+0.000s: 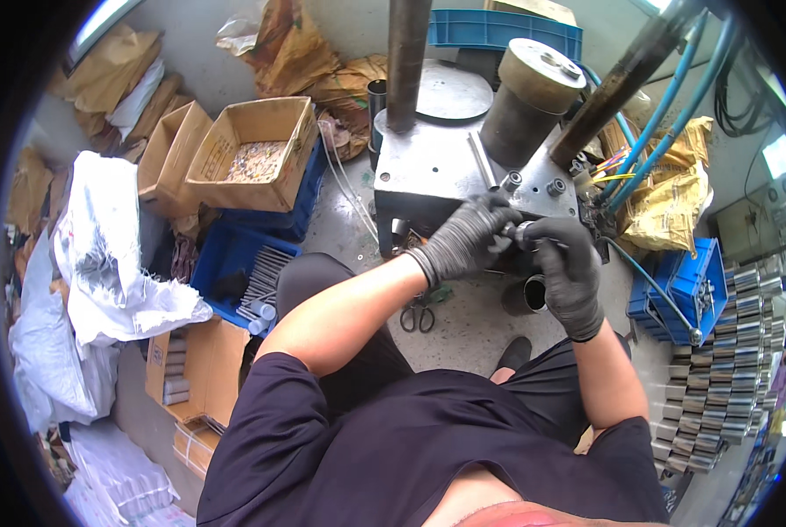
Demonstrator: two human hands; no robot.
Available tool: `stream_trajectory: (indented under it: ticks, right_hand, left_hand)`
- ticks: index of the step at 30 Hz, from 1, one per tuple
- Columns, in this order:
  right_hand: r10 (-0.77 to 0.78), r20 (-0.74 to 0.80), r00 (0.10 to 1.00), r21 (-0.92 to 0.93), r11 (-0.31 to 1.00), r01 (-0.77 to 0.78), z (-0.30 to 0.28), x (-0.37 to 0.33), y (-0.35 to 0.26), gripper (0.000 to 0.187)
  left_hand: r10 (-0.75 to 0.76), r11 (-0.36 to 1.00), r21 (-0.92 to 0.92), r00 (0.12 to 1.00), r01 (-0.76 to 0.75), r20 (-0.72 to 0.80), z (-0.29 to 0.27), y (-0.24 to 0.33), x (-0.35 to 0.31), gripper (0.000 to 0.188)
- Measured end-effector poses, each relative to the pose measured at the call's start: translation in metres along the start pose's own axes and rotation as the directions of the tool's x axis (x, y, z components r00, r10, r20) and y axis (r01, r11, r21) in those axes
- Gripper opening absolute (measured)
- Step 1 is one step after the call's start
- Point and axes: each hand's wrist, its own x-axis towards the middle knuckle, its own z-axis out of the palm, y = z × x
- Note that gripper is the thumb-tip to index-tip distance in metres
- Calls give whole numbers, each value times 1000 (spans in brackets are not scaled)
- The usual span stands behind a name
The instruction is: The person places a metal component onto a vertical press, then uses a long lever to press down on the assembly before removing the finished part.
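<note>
Both my hands wear black gloves and meet at the front edge of a metal machine table [428,180]. Pinched between them is a small shiny metal part [521,234], mostly covered by fingers, so its full shape is hidden. My left hand [470,239] has its fingers closed at the part's left side. From the right, my right hand [570,274] curls its fingers round the other side. Just beyond lie a metal rod [482,162] and two small ring-ended metal pieces, one a bushing-like piece [512,179], the other a short round fitting [556,186].
A thick steel cylinder [526,110] and a column [406,66] rise from the table. Blue hoses [674,114] hang at right. Scissors [418,318] and a dark tube [525,297] are below. A blue bin [213,263] holds rods; stacked metal tubes [718,369] stand at right.
</note>
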Motion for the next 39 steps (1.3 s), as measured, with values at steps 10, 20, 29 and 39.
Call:
stream_trajectory:
  ticks: [10, 20, 29, 39]
  right_hand:
    - [321, 28, 947, 237, 918, -318, -64, -64, 95, 70]
    - [561, 627, 540, -323, 818, -476, -88, -114, 147, 38]
    - [620, 689, 375, -486, 779, -395, -82, -78, 140, 52]
    - [642, 749, 162, -596, 761, -256, -80, -99, 166, 74]
  left_hand:
    - [-415, 342, -695, 765, 633, 493, 77, 32, 2, 43]
    - [-616, -262, -720, 463, 642, 637, 101, -4, -2, 22]
    - [-603, -339, -698, 423, 631, 676, 95, -17, 10, 29]
    - [-643, -279, -800, 516, 531, 567, 65, -32, 26, 38]
